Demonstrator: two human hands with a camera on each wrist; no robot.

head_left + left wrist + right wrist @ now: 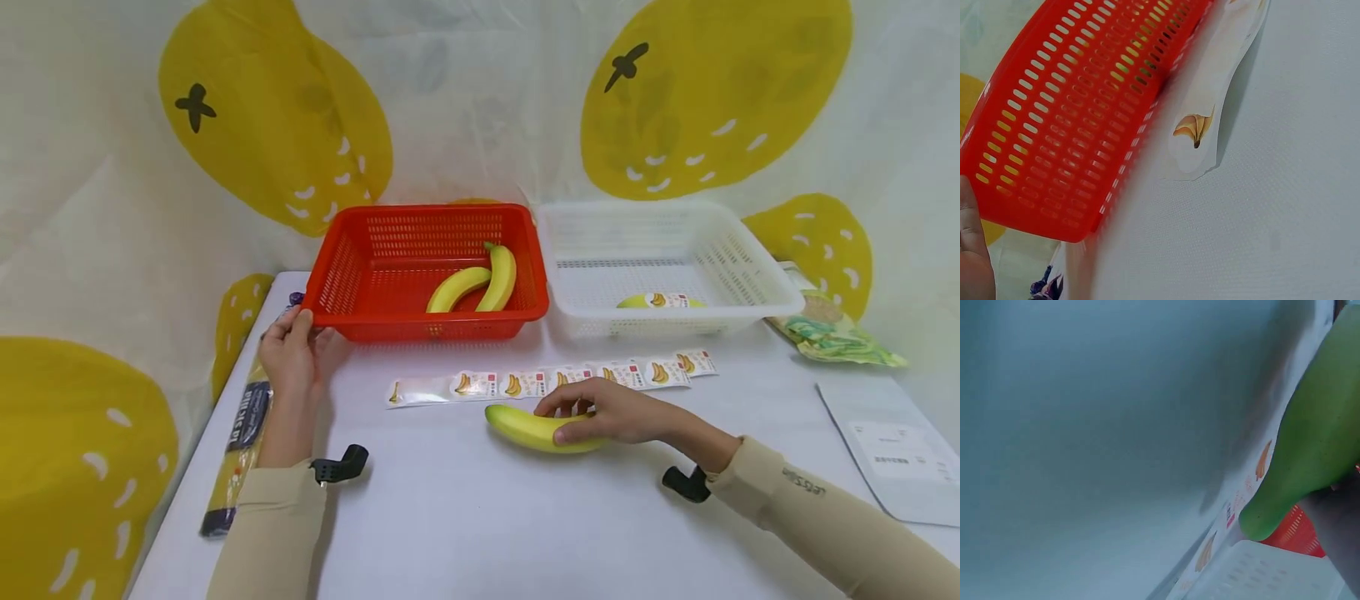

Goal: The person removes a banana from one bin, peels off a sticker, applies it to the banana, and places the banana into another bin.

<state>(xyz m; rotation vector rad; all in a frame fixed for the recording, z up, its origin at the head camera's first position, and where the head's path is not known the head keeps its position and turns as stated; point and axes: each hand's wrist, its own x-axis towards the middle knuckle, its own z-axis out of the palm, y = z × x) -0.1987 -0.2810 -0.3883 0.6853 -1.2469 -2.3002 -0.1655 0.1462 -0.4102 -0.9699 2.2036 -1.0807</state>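
My left hand [291, 354] grips the near left corner of a red plastic basket [375, 327]; the left wrist view shows its thumb against the basket's slotted wall [1066, 144]. Two yellow bananas [501, 279] lie inside, towards the right. With curled fingers my right hand [618, 411] holds another banana [525, 427] by its right part, at the table's middle. The banana's greenish tip points left. In the right wrist view this banana [1316, 425] looks green and partly hides the hand. A strip of banana stickers [427, 390] lies just behind it.
A white basket [780, 302] stands right of the red one, holding a banana with a sticker [662, 300]. A long yellow pasta packet [243, 425] lies along the left edge. On the right are a green packet [840, 337] and a pale flat pouch [885, 425].
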